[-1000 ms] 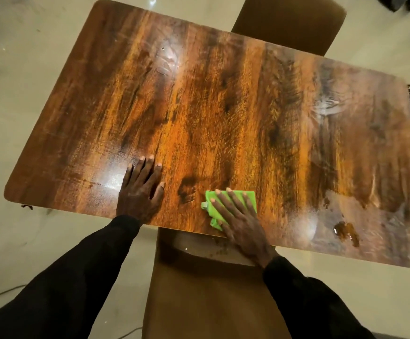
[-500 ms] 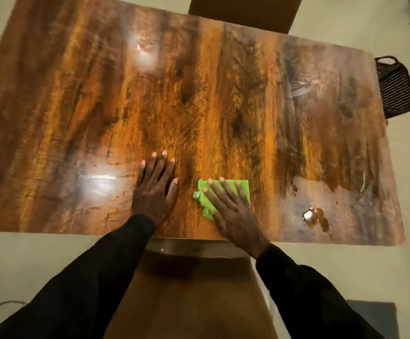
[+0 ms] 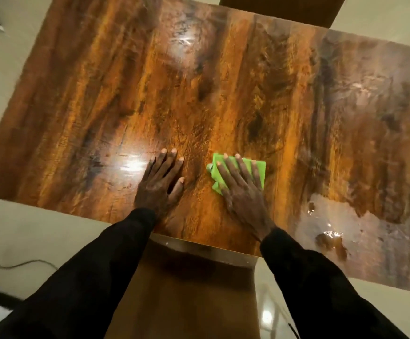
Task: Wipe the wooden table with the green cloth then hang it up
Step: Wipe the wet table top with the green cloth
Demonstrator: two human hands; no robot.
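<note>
The glossy wooden table (image 3: 223, 94) fills most of the view. A folded green cloth (image 3: 257, 167) lies flat on it near the front edge, a little right of centre. My right hand (image 3: 241, 192) presses down on the cloth with fingers spread, covering its lower left part. My left hand (image 3: 160, 184) rests flat on the bare wood just left of the cloth, fingers apart, holding nothing. A wet patch with small puddles (image 3: 331, 238) shines on the table at the front right.
A brown chair (image 3: 186, 289) stands tucked at the near edge between my arms. Another chair back (image 3: 282, 8) shows at the far side. A thin cable (image 3: 15, 265) lies on the pale floor at the left.
My right hand has pushed the cloth away from the front edge, further onto the table. My left hand has slid forward too. My head has moved closer over the table.
</note>
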